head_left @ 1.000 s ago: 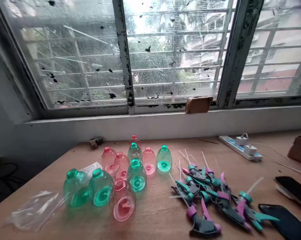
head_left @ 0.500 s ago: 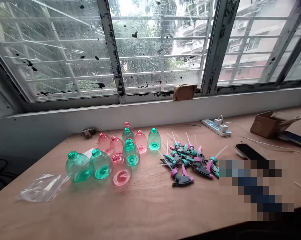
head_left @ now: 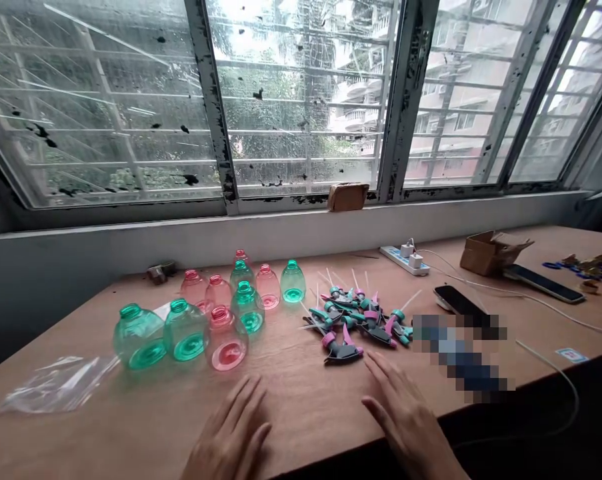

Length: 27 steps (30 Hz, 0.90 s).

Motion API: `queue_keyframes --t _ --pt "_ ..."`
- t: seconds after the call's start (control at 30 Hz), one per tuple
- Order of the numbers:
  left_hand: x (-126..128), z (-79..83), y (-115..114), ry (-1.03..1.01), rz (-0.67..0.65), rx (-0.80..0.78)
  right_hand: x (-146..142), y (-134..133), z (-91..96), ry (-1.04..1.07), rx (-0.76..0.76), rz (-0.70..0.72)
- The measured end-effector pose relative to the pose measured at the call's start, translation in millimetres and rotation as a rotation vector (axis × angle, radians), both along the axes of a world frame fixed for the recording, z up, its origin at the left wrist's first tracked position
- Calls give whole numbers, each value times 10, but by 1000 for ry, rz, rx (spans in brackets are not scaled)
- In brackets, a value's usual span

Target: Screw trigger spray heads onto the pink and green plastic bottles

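Observation:
My left hand [head_left: 231, 433] lies flat and open on the wooden table [head_left: 305, 400], holding nothing, just in front of a pink bottle [head_left: 225, 340]. My right hand [head_left: 405, 413] also rests open, fingers stretched out, a little in front of a heap of spray triggers [head_left: 355, 317] in teal, pink and grey. Several small clear green and pink plastic bottles [head_left: 181, 330] without caps stand in a cluster at the left centre of the table.
A clear plastic bag [head_left: 55, 387] lies at the left. To the right are a phone [head_left: 461, 303], a power strip [head_left: 403, 260] with chargers and cables, a small cardboard box [head_left: 488, 252] and a second phone [head_left: 545, 283]. A window with a sill runs behind.
The view has pulled back and swung right. Both my hands have come into view and now rest on the table's near edge.

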<state>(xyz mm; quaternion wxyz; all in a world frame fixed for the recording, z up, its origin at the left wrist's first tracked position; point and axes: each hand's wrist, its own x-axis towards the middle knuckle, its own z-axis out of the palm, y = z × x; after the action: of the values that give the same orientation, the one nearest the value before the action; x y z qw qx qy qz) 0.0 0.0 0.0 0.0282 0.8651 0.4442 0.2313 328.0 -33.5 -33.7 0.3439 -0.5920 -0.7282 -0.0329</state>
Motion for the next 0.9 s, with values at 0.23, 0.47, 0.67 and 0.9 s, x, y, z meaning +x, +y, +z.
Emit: queue_keyframes --t 0.23,0.47,0.67,0.9 --pt "56 -8 87 385 -38 291 -63 90 -65 -333 -114 -37" --pt "3 -32 75 350 -36 186 -51 87 -49 -319 -150 -51" --pt "2 -50 50 35 61 19 -56 71 -42 -272 -153 -45" --pt "92 563 398 -433 349 182 -47 53 -69 -253 -157 -50"
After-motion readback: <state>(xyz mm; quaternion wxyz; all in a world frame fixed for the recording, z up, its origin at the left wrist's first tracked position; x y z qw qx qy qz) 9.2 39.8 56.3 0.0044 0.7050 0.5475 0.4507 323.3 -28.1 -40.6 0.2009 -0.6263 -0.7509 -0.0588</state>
